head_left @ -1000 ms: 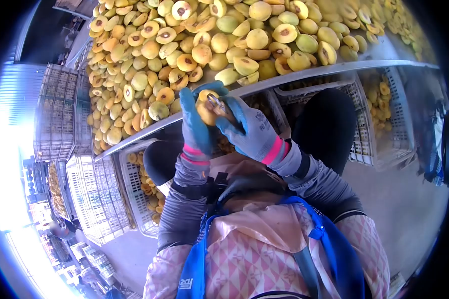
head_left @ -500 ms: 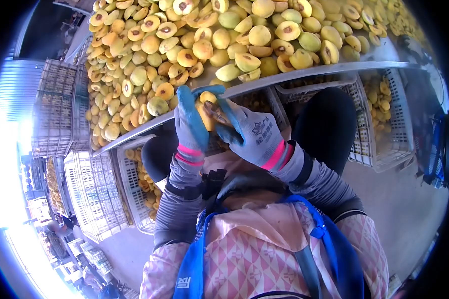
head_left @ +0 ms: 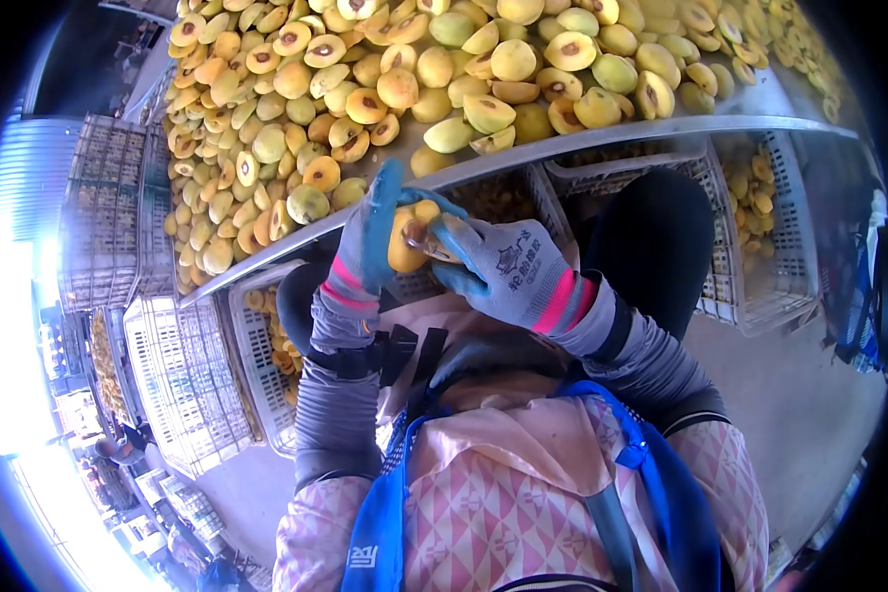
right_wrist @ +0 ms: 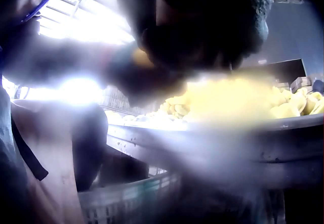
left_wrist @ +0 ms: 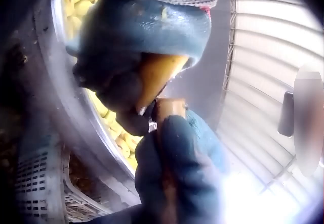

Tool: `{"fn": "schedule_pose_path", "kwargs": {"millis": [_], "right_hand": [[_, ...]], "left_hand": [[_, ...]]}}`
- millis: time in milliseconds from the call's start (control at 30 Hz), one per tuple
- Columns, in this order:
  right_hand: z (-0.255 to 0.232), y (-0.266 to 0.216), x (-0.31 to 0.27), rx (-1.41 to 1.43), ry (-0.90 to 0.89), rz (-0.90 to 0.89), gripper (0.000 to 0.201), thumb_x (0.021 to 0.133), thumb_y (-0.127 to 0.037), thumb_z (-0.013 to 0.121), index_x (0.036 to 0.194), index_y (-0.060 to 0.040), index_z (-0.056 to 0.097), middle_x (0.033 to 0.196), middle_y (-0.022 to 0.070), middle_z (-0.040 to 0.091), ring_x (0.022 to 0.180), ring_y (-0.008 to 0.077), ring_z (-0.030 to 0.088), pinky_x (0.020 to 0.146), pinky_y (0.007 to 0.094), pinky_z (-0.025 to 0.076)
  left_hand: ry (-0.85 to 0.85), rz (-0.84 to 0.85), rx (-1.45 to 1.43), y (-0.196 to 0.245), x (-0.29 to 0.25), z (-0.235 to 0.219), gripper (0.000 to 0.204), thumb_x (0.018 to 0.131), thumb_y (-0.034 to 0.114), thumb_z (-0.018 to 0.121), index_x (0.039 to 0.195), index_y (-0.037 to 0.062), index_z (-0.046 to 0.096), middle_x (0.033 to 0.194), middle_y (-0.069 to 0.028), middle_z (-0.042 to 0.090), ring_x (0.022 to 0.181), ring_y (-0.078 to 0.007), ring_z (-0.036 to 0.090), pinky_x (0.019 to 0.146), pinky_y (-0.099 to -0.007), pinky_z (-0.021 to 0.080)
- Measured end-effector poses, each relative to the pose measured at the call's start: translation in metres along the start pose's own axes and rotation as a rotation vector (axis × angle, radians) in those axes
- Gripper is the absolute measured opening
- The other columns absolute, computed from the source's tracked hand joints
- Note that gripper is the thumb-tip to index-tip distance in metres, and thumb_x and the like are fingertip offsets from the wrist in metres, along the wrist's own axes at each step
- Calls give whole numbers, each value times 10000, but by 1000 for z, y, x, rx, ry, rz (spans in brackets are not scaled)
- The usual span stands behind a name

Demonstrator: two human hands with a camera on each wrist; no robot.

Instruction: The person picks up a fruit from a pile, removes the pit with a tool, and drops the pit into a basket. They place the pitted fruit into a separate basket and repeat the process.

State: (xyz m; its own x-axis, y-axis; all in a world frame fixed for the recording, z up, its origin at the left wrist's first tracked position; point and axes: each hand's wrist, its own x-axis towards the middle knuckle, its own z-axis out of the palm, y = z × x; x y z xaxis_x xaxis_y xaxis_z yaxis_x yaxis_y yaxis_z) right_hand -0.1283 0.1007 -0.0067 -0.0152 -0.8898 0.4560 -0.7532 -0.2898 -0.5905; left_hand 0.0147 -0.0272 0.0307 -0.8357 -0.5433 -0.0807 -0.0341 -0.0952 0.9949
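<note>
My left hand, in a grey glove with blue-coated fingers, grips a yellow peach just in front of the metal table's edge. Gloved the same way, my right hand holds a wooden-handled pitting tool, its metal end right at the fruit. In the left wrist view the peach shows below the curled left fingers, and the right hand is wrapped around the handle. Both hands are dark in the right wrist view, where the tool is hidden.
A metal-edged table bears a heap of halved yellow peaches. Plastic crates with fruit stand below it, one crate at left and another crate at right. More stacked crates rise at the far left. My knees are under the table edge.
The left hand has moved slightly left and down with the peach and tilted outward. The tool in the right hand has turned against the fruit, and its metal loop shows less now.
</note>
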Motion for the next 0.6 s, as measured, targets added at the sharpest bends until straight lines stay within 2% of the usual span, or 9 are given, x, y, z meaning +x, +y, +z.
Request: {"fn": "schedule_pose_path", "kwargs": {"millis": [100,133,200,233,300,367,467,533,600], "right_hand": [[8,-5,-4,97,-9,46,448,833,-320,687,1166,-63,533,819,122,664,656,311,663,581,420,516],[17,-6,-7,113,76,94,433,835,-298,682,1156,-49,534,830,134,666,675,319,665,599,422,521],[27,-5,-8,121,167,147,418,836,-277,677,1146,-36,534,841,147,669,695,327,668,616,423,527],[29,-6,-6,153,207,173,404,837,-259,670,1138,-25,534,839,153,668,705,328,670,623,418,530],[28,-6,-5,186,247,202,390,838,-240,663,1129,-15,533,837,160,667,716,330,671,631,413,534],[23,-9,-1,241,220,179,357,842,-230,657,1104,-21,536,809,161,659,702,333,666,613,411,529],[18,-12,-1,198,113,138,330,842,-227,654,1081,-34,534,791,155,652,686,338,658,600,416,523],[12,-14,0,172,55,140,325,842,-228,654,1074,-40,529,785,151,649,680,337,656,595,419,522],[9,-16,1,151,-1,144,320,842,-230,654,1068,-45,523,778,147,646,674,337,654,590,422,520]], "left_hand": [[-98,-57,101,-25,6,-18,429,948,326,615,1160,-44,561,1018,-171,680,873,-236,676,793,-344,566],[-100,-56,100,-22,6,-15,429,948,326,615,1160,-44,561,1018,-171,680,873,-236,676,793,-344,566],[149,-174,45,-15,4,-4,524,997,449,477,1194,-31,552,1105,-164,646,937,-230,657,856,-352,543],[141,-175,45,-14,2,5,524,997,449,477,1194,-31,552,1105,-164,646,937,-230,657,856,-352,543],[526,121,-271,-18,-8,30,437,998,357,518,1211,-23,542,1107,-114,625,976,-163,611,882,-310,512],[697,279,125,-32,-14,45,423,1017,330,483,1224,-34,545,1098,-71,599,942,-118,560,837,-249,468],[722,355,160,-47,-19,35,439,1011,346,490,1212,-40,556,1080,-66,604,908,-106,549,810,-242,460],[638,251,126,-44,-25,29,484,990,359,538,1220,-67,553,1178,-118,620,1068,-184,579,977,-332,446],[634,238,180,-43,-26,27,538,959,395,579,1231,-68,549,1184,-123,621,1066,-189,580,981,-337,444]]}}
